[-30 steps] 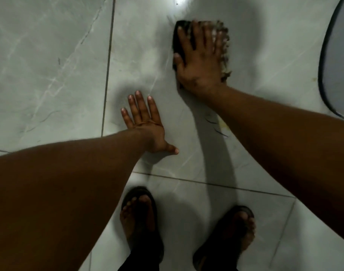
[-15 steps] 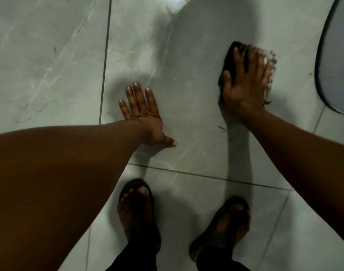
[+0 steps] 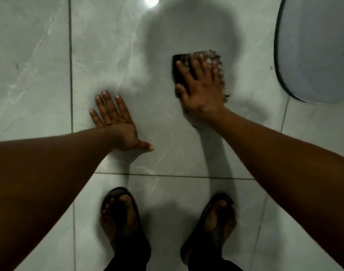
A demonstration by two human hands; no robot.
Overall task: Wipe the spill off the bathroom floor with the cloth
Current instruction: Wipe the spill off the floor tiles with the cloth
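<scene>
The floor (image 3: pixel 40 55) consists of large pale grey marble-pattern tiles with dark grout lines; a ceiling-light reflection shows at the top edge. A grey oval mat with a dark border (image 3: pixel 314 47) lies at upper right. The left hand (image 3: pixel 116 124) rests palm-down on the tile, fingers spread. The right hand (image 3: pixel 201 92) presses flat, fingers extended, on the dark cloth (image 3: pixel 178 64), which lies on the tile well apart from the mat. Both feet wear dark sandals (image 3: pixel 126 222) at the bottom.
</scene>
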